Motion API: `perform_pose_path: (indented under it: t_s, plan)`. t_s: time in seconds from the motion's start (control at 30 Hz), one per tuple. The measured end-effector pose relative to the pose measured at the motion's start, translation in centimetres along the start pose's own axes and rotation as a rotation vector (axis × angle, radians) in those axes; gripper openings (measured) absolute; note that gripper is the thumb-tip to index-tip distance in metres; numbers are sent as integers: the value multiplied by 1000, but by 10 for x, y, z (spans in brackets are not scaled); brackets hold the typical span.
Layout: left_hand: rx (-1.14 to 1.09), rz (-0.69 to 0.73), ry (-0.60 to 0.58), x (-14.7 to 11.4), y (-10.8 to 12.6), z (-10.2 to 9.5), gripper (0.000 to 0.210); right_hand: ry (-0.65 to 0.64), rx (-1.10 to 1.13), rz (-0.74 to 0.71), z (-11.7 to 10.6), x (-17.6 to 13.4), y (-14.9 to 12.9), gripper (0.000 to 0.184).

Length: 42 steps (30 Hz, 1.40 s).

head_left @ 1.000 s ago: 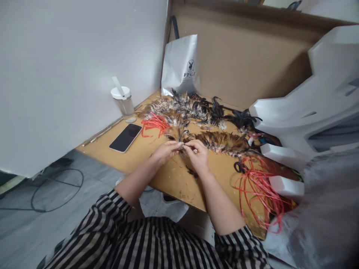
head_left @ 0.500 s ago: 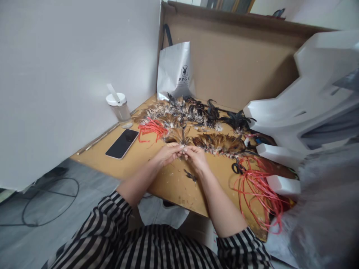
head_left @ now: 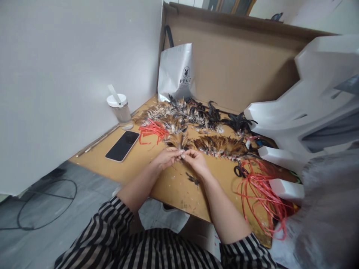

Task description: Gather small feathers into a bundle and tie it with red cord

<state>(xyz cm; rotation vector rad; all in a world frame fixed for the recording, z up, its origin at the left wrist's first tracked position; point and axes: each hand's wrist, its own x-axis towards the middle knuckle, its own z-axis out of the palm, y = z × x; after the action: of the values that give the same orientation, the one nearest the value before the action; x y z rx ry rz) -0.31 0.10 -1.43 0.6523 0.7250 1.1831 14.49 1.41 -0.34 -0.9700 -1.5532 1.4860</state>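
Observation:
Both hands meet over the middle of the table, fingertips pinched together at the base of a small bunch of brown feathers that fans out away from me. My left hand is closed on the bunch from the left. From the right, my right hand pinches at the same spot with thumb and forefinger. Just beyond lie a row of brown feather bundles and a large pile of brown, white and black feathers. Below the hands is a small dark feather scrap.
Left of the hands are a phone, a lidded cup and short red strips. To the right lie black-handled scissors and long red strands. A silver bag and white foam border the table.
The hands have stayed pinched at the feather bunch, with small finger movements. The whole view has shifted slightly.

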Motion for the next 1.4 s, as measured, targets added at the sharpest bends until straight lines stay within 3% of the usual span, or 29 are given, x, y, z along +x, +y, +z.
perform_pose_path:
  t_s: [0.13,0.23,0.43,0.7,0.93,1.07,1.17,1.27,1.4]
  plan:
    - [14,16,28,2,-1,-3,20,114,-468,-325,0,-3,-4,19]
    - [15,-9,20,2,-3,-3,21,166,-706,-444,-2,-5,-6,15]
    - [29,-26,5,1,-8,-1,24,246,-826,-434,-3,-5,-2,15]
    - [-18,19,31,2,-10,-1,23,197,-742,-404,-7,0,0,28]
    - [-34,10,-6,0,-16,5,23,273,-841,-435,1,-7,-6,10]
    - [41,71,48,0,-15,6,26,237,-740,-396,-1,-4,-4,13]
    - [117,97,105,0,-12,6,28,185,-428,-267,-5,0,-5,25]
    - [206,80,120,0,-10,7,29,199,-115,-135,-7,1,-8,25]
    - [300,55,87,-2,-10,9,31,243,71,-77,-7,3,-7,27]
